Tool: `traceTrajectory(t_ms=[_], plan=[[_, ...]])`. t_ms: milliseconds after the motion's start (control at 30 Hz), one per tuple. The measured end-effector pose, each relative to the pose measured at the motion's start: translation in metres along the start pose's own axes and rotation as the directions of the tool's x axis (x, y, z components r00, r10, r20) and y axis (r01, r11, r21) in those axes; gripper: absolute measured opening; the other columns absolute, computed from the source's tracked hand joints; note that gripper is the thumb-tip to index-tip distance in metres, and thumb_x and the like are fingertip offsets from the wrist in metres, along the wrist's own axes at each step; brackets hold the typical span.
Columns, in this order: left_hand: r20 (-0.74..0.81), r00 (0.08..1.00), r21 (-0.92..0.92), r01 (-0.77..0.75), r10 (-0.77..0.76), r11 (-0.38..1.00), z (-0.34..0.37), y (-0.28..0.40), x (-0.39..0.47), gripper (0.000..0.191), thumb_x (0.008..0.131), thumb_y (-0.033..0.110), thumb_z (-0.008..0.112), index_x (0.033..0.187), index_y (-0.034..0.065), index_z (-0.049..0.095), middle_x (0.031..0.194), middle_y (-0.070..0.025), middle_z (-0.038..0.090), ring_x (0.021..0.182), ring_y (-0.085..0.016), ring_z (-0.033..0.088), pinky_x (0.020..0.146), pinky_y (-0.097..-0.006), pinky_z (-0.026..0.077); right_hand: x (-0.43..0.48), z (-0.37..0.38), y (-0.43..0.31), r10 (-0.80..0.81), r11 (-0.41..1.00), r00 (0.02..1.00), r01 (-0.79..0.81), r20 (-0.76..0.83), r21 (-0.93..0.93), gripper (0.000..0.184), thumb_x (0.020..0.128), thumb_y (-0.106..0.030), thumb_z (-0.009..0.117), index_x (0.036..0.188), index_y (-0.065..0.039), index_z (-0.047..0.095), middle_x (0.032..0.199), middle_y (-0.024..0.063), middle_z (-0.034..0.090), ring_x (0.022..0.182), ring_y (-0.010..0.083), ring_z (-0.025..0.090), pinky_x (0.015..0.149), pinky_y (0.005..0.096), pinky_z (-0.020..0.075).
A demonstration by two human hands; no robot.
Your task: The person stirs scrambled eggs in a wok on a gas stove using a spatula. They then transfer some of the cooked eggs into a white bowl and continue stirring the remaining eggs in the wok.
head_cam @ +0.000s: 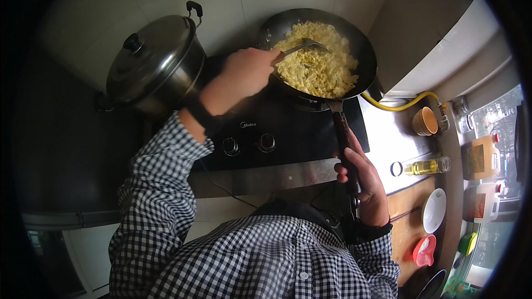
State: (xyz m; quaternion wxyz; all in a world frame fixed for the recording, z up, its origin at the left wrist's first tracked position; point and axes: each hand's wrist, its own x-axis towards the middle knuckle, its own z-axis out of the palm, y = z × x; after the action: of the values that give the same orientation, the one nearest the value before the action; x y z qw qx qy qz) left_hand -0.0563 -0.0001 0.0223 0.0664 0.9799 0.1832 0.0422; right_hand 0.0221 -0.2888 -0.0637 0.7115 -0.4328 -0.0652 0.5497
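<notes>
My left hand point(249, 70) grips the handle of a metal spatula point(305, 45), whose blade rests in crumbled yellow food that looks like scrambled egg point(320, 70). The food lies in a dark wok point(368, 62) over the right side of a black gas hob point(299, 133). My right hand point(365, 170) is closed around the wok's long dark handle point(343, 133), below the pan. The wok hides the burner beneath it. To the left of my left hand stands a lidded steel pot point(158, 62).
A yellow gas hose point(395, 107) runs right of the wok. Along the right counter are an orange-brown bowl point(425, 121), a glass oil bottle point(430, 166), a wooden board point(401, 216), a white bowl point(434, 210) and a red dish point(424, 250). Plastic jugs point(480, 158) stand by the window.
</notes>
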Motion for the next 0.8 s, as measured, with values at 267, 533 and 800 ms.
traceTrajectory(t_ms=[267,533,800], plan=[[0.005,0.997,-0.158,-0.079,0.081,0.984,-0.019,0.023,-0.027,0.034,0.086,0.016,0.057,0.12,0.013,0.059,0.098,-0.0136,0.066,0.087,-0.031,0.063,0.077,-0.0377,0.049,0.004,0.0,-0.003,-0.013,1.0,0.995,0.014,0.102,-0.014,0.063,0.096,-0.016,0.047,0.148,-0.019,0.013,0.118,0.0169,0.052,0.077,0.0168,0.058,0.063,0.0264,0.0522],[0.122,0.992,-0.07,0.015,-0.006,0.997,-0.03,0.035,-0.033,0.033,0.085,0.019,0.057,0.118,0.0146,0.06,0.103,-0.0127,0.065,0.093,-0.032,0.061,0.08,-0.0407,0.049,0.003,0.003,0.002,0.019,1.0,0.995,-0.019,0.096,-0.001,0.067,0.093,-0.012,0.049,0.148,-0.023,0.013,0.105,0.0124,0.053,0.063,0.0124,0.054,0.055,0.0243,0.049],[0.032,0.999,-0.123,-0.017,0.021,0.992,-0.036,0.028,-0.04,0.036,0.085,0.008,0.058,0.122,0.0083,0.057,0.089,-0.0163,0.066,0.068,-0.025,0.062,0.066,-0.0309,0.048,0.006,0.004,0.005,0.02,1.0,0.994,-0.019,0.105,-0.006,0.068,0.093,-0.009,0.046,0.149,-0.025,0.01,0.096,0.0091,0.051,0.061,0.0106,0.05,0.052,0.0232,0.0452]])
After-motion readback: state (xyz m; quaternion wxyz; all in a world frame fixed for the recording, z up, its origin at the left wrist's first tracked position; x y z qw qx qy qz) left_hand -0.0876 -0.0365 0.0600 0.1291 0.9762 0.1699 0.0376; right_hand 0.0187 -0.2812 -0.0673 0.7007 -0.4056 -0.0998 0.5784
